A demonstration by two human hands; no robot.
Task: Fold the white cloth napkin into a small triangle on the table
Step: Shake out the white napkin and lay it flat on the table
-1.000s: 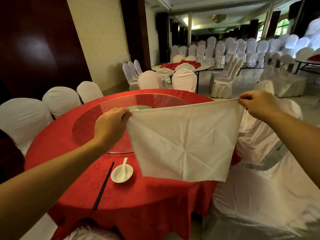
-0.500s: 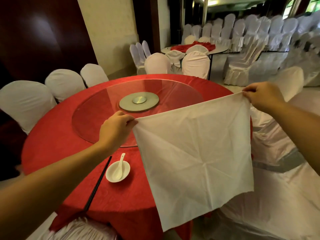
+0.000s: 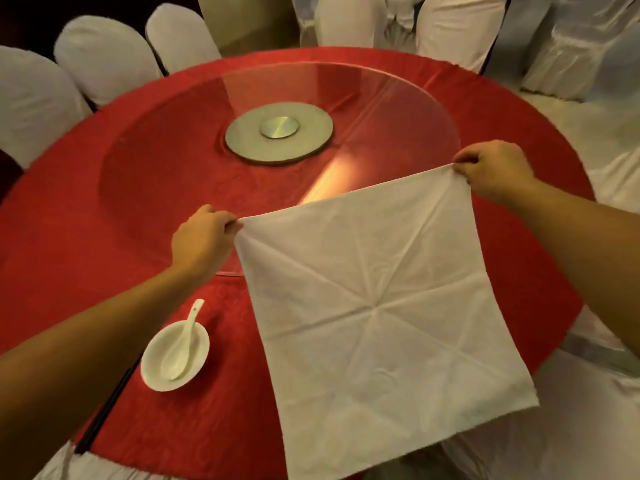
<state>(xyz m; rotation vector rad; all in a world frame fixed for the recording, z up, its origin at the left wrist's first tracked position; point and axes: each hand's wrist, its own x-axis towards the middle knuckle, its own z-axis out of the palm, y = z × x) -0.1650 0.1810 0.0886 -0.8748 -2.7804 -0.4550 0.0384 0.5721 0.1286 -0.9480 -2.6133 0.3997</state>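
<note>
The white cloth napkin (image 3: 377, 313) is spread out as a full square, creased in a star pattern, over the near right part of the round table (image 3: 59, 216) with its red cloth. My left hand (image 3: 201, 239) pinches the napkin's far left corner. At the far right corner my right hand (image 3: 493, 169) pinches the cloth. The far edge is stretched taut between the two hands. The napkin's near edge reaches past the table's rim. Whether the cloth rests on the table or hangs just above it is unclear.
A glass turntable (image 3: 398, 98) with a metal hub (image 3: 278, 131) covers the table's middle. A small white dish with a spoon (image 3: 175, 353) sits near left, with dark chopsticks (image 3: 104, 410) beside it. White-covered chairs (image 3: 104, 53) ring the table.
The view has tilted down onto the table. Both hands have lowered the spread napkin from hanging upright in front of me to lying out over the table's near right side.
</note>
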